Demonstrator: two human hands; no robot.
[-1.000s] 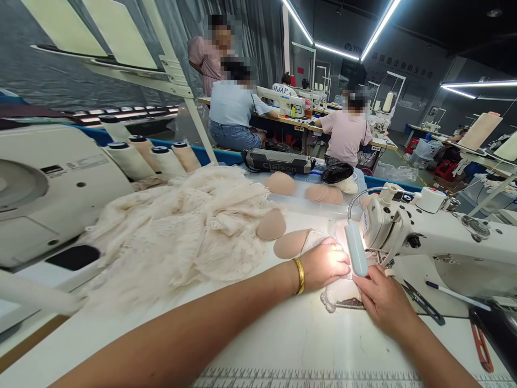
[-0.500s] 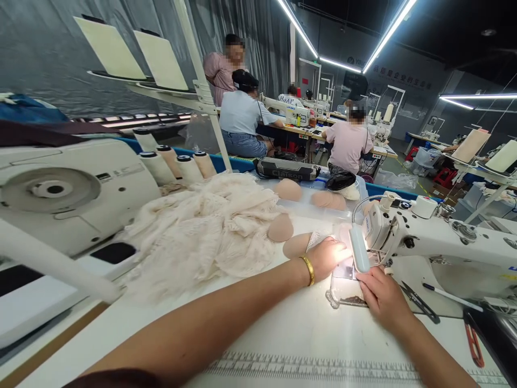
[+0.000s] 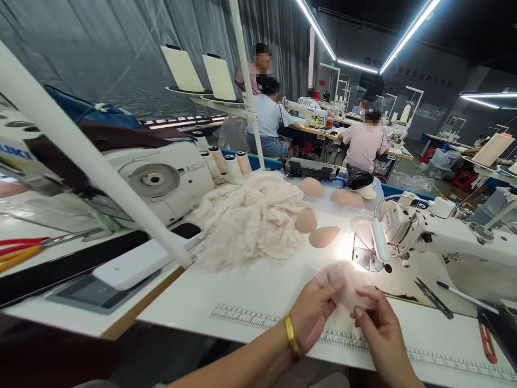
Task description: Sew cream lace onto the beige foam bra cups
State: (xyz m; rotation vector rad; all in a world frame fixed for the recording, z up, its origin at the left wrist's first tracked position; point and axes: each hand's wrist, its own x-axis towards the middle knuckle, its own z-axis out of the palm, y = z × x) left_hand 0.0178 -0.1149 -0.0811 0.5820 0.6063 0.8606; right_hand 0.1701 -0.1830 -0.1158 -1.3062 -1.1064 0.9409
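A sheer, pale pinkish-white fabric piece [image 3: 346, 281] hangs between my two hands, over the table's front part. My left hand [image 3: 315, 310], with a gold bangle at the wrist, pinches its left side between thumb and fingers. On the opposite side, my right hand [image 3: 377, 319] grips the fabric's edge with thumb and fingertips. Just beyond them stands a white sewing machine [image 3: 436, 229], its lamp lighting the metal needle plate [image 3: 368, 260]. Two beige bra cups, a rounded cup [image 3: 306, 220] and a pointed cup [image 3: 324, 236], lie left of the needle area.
A heap of cream lace fabric [image 3: 254, 221] covers the table's left part. Thread snips [image 3: 434, 297], a pen [image 3: 466, 297] and a red-handled tool [image 3: 487, 338] lie at the right. A ruler strip [image 3: 440, 360] runs along the front edge. Co-workers sit further back.
Both hands have drawn back from the needle area towards me, and the sheer fabric now shows between them. My view has turned left.
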